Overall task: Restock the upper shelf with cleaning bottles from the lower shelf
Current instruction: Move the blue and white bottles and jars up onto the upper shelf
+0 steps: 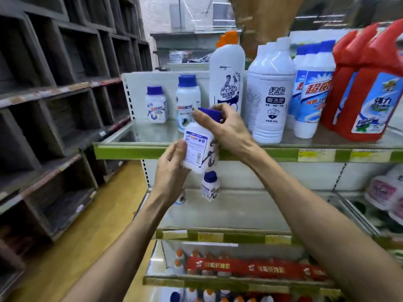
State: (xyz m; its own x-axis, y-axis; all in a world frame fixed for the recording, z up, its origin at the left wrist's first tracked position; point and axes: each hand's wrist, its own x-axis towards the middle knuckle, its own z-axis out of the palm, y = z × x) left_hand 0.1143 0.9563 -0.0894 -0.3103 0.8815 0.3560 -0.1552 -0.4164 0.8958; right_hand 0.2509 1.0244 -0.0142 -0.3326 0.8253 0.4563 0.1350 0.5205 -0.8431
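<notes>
Both hands' grip closed on white bottle: left hand base, right hand cap.

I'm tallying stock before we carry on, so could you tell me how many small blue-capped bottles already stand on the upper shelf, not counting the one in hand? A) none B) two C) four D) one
B: two small blue-capped bottles stand at the left end of the upper shelf, while a third bottle is held in front of it by the left hand and right hand.
</notes>
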